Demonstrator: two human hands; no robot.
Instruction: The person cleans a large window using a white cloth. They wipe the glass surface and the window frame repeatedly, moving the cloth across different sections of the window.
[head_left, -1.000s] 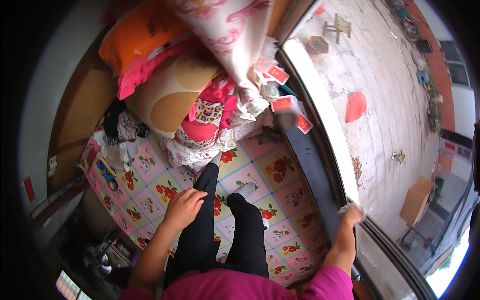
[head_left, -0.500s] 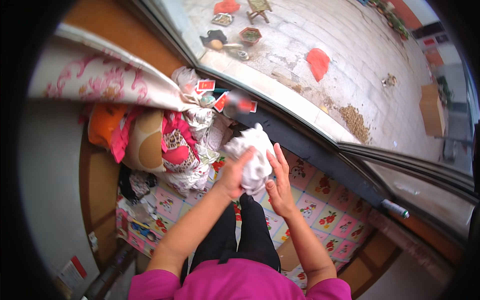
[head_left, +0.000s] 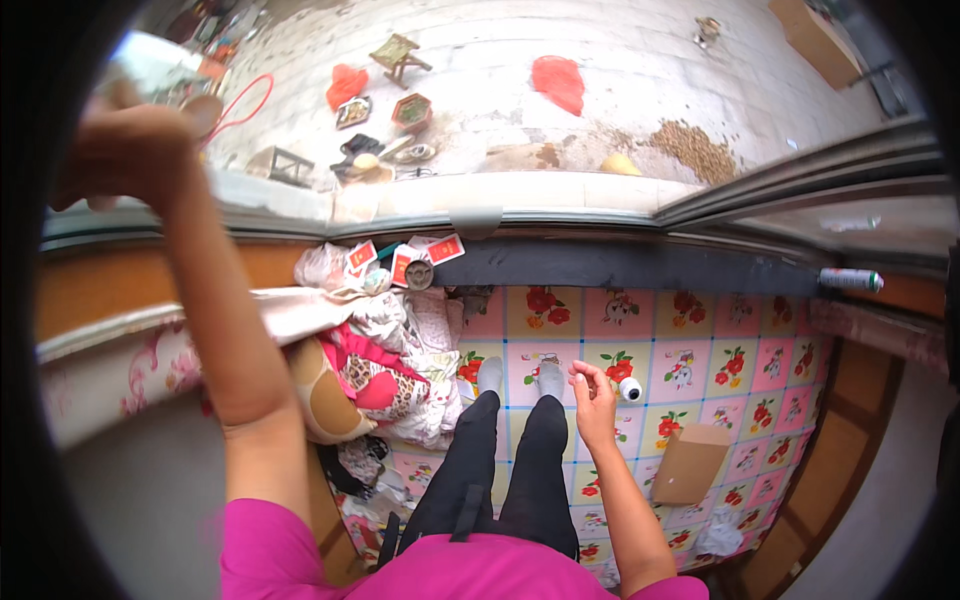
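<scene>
My left arm reaches up to the far left. My left hand [head_left: 130, 150] is there at the window, smeared by motion and cut by the dark rim. Whether it holds anything does not show, and the white cloth is out of sight. Low over the flowered mat [head_left: 625, 325] hangs my right hand [head_left: 596, 405], its fingers loosely apart with nothing in them. A small white cylinder with a dark end [head_left: 629, 389] lies on the mat beside it. My feet in grey socks stand on the mat.
Bedding and clothes [head_left: 385, 375] are heaped at the left beside a floral curtain [head_left: 110, 385]. Red-and-white packs [head_left: 445, 248] lie on the dark sill [head_left: 600, 262], with a can [head_left: 850, 280] at its right end. A cardboard box [head_left: 690, 464] sits at right. Outside are a stool [head_left: 400, 55] and red cloths [head_left: 558, 84].
My left hand has gone from mid-view up to the far left, away from my right hand. The white cloth they were handling no longer shows. The view has turned left.
</scene>
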